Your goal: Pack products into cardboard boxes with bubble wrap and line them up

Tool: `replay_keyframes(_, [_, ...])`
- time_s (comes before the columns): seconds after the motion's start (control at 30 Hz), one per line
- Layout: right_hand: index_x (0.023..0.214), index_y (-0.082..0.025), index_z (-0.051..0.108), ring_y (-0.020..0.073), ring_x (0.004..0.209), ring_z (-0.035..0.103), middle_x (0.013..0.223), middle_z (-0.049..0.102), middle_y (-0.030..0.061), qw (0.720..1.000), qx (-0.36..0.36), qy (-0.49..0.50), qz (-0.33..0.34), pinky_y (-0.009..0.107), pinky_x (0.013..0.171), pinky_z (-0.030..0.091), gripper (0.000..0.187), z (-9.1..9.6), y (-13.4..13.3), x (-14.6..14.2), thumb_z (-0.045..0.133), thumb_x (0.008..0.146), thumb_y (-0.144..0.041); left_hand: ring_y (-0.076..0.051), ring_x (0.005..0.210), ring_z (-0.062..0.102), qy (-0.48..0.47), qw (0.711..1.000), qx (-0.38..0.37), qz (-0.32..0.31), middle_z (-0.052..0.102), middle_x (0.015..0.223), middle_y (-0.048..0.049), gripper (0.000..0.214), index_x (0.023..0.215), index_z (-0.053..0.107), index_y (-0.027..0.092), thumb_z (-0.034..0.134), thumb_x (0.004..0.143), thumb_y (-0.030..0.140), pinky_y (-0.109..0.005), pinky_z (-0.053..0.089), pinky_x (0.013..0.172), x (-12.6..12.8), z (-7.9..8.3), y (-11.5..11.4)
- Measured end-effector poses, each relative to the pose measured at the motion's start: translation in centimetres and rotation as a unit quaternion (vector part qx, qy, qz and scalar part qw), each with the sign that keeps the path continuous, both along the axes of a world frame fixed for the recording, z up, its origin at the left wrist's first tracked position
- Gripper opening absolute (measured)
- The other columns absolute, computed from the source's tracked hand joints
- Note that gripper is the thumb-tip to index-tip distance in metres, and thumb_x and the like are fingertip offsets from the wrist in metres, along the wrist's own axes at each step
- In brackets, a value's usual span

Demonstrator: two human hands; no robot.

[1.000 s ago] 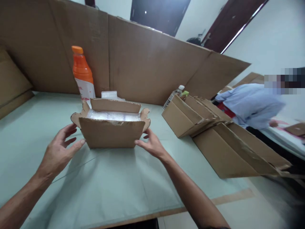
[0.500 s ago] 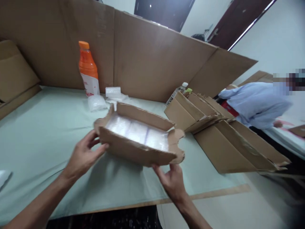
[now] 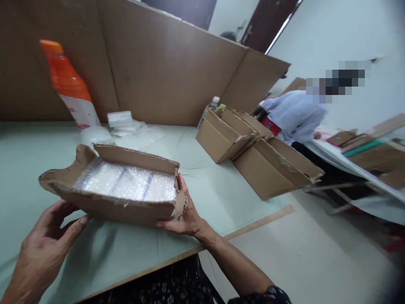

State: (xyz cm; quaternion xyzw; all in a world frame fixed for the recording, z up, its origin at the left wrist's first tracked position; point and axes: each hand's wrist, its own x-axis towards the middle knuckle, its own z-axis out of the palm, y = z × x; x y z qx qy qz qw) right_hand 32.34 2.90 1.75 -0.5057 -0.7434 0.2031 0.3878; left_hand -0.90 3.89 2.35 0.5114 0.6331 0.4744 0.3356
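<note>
A small open cardboard box point(image 3: 120, 211) is held up over the green-covered table, its torn-edged flaps standing upright. Clear bubble-wrapped packs point(image 3: 131, 181) lie side by side inside it. My right hand point(image 3: 186, 217) grips the box's right end, thumb along the front wall and fingers behind. At the lower left corner is my left hand point(image 3: 53, 236), its thumb against the bottom front edge and its fingers curled under the left end, where the tips are hidden.
An orange-capped bottle point(image 3: 71, 88) leans near the cardboard partition point(image 3: 164, 63), beside some clear plastic wrap pieces point(image 3: 129, 126). Two open cardboard boxes point(image 3: 268, 169) stand at the table's right, with a clear bottle point(image 3: 209, 112) behind. A person in a light blue shirt point(image 3: 294, 114) works at another table.
The view has swung to the right, so the surroundings appear further left. My right hand has shifted from under the box's front right corner to around its right end.
</note>
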Motion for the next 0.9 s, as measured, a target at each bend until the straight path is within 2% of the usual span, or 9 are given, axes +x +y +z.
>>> replay_keyframes(0.1, [0.167,-0.021,0.0,0.0375,0.155,0.03,0.169,0.026,0.0181,0.998,0.032,0.033,-0.051,0.052,0.127,0.03,0.145,0.1,-1.4,3.0,0.092,0.062,-0.058,-0.037,0.128,0.063,-0.072,0.994,-0.043,-0.068,0.067,0.137,-0.0108,0.073,0.131,0.06,0.027,0.08,0.069,0.058,-0.054,0.054,0.108,3.8,0.1,0.8])
replay_keyframes(0.17, [0.166,-0.023,0.005,0.0345,0.153,0.034,0.167,0.031,0.0162,0.993,0.043,0.055,-0.096,0.051,0.126,0.032,0.131,0.4,-3.7,6.4,0.088,0.07,-0.055,-0.034,0.129,0.063,-0.079,0.984,-0.043,-0.152,0.062,0.144,-0.0117,0.076,0.139,0.055,0.027,0.078,0.073,0.056,-0.049,0.058,0.104,6.7,0.2,1.1])
replay_keyframes(0.23, [0.165,-0.027,0.01,0.033,0.151,0.038,0.165,0.034,0.0146,0.981,0.047,0.072,-0.172,0.053,0.124,0.035,0.121,0.8,-6.6,10.4,0.086,0.075,-0.053,-0.031,0.129,0.063,-0.064,0.969,-0.038,-0.234,0.059,0.148,-0.0112,0.073,0.145,0.051,0.028,0.072,0.08,0.054,-0.045,0.059,0.102,9.3,0.2,1.1])
replay_keyframes(0.33, [0.164,-0.028,0.014,0.0348,0.15,0.039,0.162,0.036,0.0142,0.937,0.064,0.064,-0.338,0.06,0.121,0.035,0.12,1.1,-11.0,16.3,0.088,0.072,-0.052,-0.028,0.119,0.069,-0.02,0.946,-0.051,-0.319,0.067,0.137,-0.0116,0.061,0.14,0.059,0.026,0.066,0.086,0.053,-0.043,0.06,0.099,11.7,-0.4,0.9])
replay_keyframes(0.43, [0.162,-0.025,0.019,0.0374,0.149,0.037,0.16,0.036,0.0155,0.88,0.114,0.035,-0.459,0.063,0.121,0.029,0.123,1.0,-13.6,20.7,0.089,0.065,-0.054,-0.029,0.11,0.073,0.022,0.931,-0.071,-0.356,0.075,0.122,-0.0118,0.054,0.126,0.069,0.023,0.064,0.084,0.055,-0.043,0.061,0.097,12.5,-1.2,0.7])
replay_keyframes(0.5, [0.161,-0.025,0.021,0.0366,0.144,0.043,0.16,0.036,0.016,0.855,0.135,0.031,-0.5,0.061,0.119,0.033,0.122,0.6,-13.7,22.5,0.089,0.064,-0.055,-0.03,0.11,0.073,0.044,0.927,-0.09,-0.362,0.076,0.12,-0.0111,0.051,0.119,0.074,0.023,0.064,0.081,0.057,-0.043,0.062,0.095,12.6,-1.7,0.6])
replay_keyframes(0.6, [0.16,-0.025,0.019,0.0338,0.138,0.05,0.159,0.037,0.0169,0.836,0.135,0.045,-0.53,0.056,0.114,0.041,0.121,-0.1,-11.9,23.5,0.086,0.064,-0.054,-0.03,0.113,0.073,0.061,0.926,-0.104,-0.357,0.077,0.12,-0.0093,0.048,0.112,0.077,0.024,0.063,0.08,0.058,-0.041,0.061,0.097,12.5,-2.1,0.5])
replay_keyframes(0.77, [0.162,-0.02,0.013,0.0328,0.137,0.052,0.161,0.034,0.021,0.845,0.115,0.08,-0.517,0.054,0.113,0.044,0.123,0.2,-7.8,23.2,0.083,0.066,-0.052,-0.03,0.114,0.072,0.068,0.929,-0.105,-0.349,0.078,0.118,-0.0072,0.044,0.109,0.078,0.027,0.064,0.08,0.058,-0.04,0.061,0.097,12.4,-2.2,0.5])
replay_keyframes(0.9, [0.16,-0.018,0.022,0.0326,0.137,0.052,0.155,0.043,0.0214,0.86,0.111,0.113,-0.485,0.054,0.114,0.044,0.117,0.6,-8.0,22.7,0.084,0.066,-0.049,-0.028,0.113,0.072,0.065,0.926,-0.11,-0.356,0.078,0.118,-0.0072,0.043,0.111,0.076,0.027,0.062,0.082,0.054,-0.042,0.059,0.098,12.1,-2.1,0.4])
